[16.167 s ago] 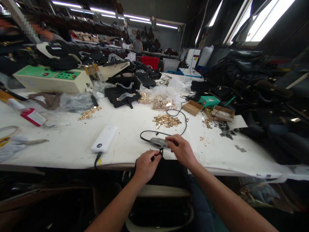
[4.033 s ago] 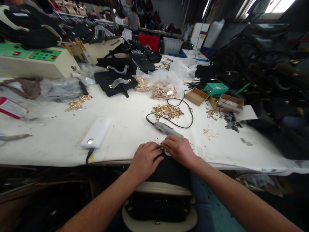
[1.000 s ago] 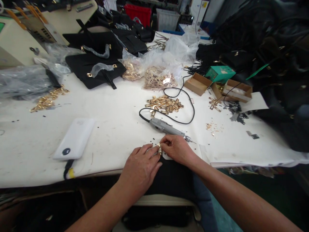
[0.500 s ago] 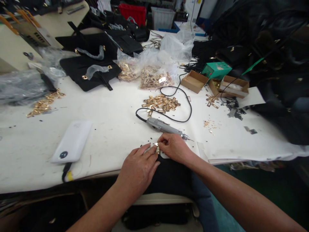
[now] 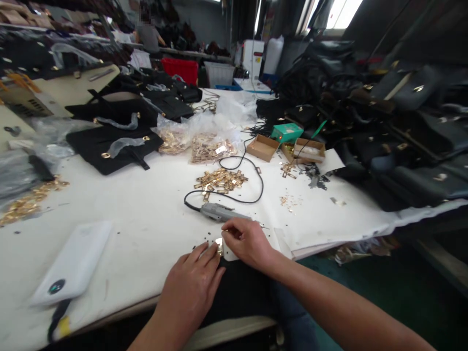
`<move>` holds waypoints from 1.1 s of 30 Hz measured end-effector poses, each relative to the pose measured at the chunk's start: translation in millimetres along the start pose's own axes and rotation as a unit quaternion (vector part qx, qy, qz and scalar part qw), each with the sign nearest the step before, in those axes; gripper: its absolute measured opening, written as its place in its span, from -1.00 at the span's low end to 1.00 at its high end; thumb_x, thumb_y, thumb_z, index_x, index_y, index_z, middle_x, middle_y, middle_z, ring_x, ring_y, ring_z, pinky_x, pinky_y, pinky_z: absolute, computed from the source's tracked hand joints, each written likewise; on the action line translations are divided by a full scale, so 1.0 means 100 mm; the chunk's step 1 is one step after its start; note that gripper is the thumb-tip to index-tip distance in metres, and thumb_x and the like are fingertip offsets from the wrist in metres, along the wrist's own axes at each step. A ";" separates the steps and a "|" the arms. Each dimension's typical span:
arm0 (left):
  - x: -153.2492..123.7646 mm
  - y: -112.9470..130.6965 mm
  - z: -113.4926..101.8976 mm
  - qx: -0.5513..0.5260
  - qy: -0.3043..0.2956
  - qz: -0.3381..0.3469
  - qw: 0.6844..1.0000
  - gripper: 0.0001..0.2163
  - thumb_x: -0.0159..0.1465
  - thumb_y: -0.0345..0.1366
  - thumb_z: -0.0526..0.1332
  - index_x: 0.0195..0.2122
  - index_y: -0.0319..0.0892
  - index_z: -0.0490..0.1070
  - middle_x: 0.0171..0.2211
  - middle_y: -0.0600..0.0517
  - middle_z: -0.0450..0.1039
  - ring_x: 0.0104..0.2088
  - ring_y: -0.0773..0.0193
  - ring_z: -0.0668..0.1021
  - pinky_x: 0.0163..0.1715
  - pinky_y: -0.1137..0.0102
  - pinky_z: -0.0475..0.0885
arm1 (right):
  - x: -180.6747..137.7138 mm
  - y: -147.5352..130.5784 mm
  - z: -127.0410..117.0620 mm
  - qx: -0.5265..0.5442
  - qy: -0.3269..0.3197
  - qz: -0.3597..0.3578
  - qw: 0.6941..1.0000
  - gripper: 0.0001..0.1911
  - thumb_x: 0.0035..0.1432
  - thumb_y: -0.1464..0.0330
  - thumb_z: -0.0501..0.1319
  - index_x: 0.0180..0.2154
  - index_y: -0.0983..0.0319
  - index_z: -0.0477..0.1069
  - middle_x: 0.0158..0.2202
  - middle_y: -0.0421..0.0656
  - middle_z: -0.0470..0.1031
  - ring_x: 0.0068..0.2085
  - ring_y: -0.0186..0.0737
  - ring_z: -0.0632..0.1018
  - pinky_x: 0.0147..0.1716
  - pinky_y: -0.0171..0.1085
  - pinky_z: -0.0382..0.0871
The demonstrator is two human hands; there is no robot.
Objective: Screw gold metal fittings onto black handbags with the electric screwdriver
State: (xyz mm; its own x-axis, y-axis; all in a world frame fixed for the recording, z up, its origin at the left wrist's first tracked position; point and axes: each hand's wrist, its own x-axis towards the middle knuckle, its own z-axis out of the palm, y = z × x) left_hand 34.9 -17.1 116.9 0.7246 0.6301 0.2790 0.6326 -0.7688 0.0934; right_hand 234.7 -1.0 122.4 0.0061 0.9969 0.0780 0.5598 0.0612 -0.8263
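Now, what I see:
Gold fitting: at the desk edge, between both grips.
Left hand: fingers flat, touching it.
Right hand: pinching it.
Grey driver: just beyond.

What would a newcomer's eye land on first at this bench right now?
Probably the two hands at the near table edge: the left hand and the right hand meet over a small gold fitting. Just beyond lies a grey corded tool, then a heap of gold hardware. Dark bags pile up on the right.
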 end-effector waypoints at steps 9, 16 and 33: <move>-0.03 -0.18 0.20 0.050 0.044 0.049 0.997 -0.67 0.38 -0.09 0.15 0.02 -0.09 0.59 0.06 0.00 0.60 0.02 -0.02 0.63 -0.13 0.17 0.61 | 0.24 0.18 -0.36 -0.324 -0.070 -0.020 0.943 -0.60 0.19 0.15 0.32 0.00 0.19 0.50 -0.07 -0.02 0.55 -0.04 0.00 0.52 -0.05 -0.12 0.38; -0.08 -0.27 0.35 0.021 0.040 0.031 0.998 -0.66 0.37 -0.03 0.14 0.00 0.00 0.60 0.08 0.05 0.58 0.05 -0.03 0.62 -0.09 0.15 0.62 | 0.05 0.08 -0.77 0.032 -0.042 0.047 0.998 -0.66 0.23 0.11 0.26 -0.10 0.20 0.54 -0.27 -0.16 0.56 -0.28 -0.20 0.52 -0.29 -0.28 0.33; -0.12 -0.24 0.38 0.029 0.003 0.003 1.000 -0.58 0.39 0.04 0.09 0.07 -0.03 0.58 0.15 0.03 0.54 0.14 0.00 0.56 0.07 0.13 0.55 | 0.01 0.62 -1.71 0.261 0.344 0.077 0.898 -0.54 0.04 0.03 0.39 -0.19 0.24 0.45 -0.57 -0.28 0.41 -0.56 -0.31 0.42 -0.53 -0.32 0.34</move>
State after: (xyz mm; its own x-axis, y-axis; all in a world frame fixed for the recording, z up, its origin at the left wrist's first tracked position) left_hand 21.8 -2.3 75.0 0.7265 0.6251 0.2853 0.6438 -0.7644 0.0355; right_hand 410.8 -4.1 166.9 0.6624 0.7399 0.1173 0.0437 0.1182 -0.9920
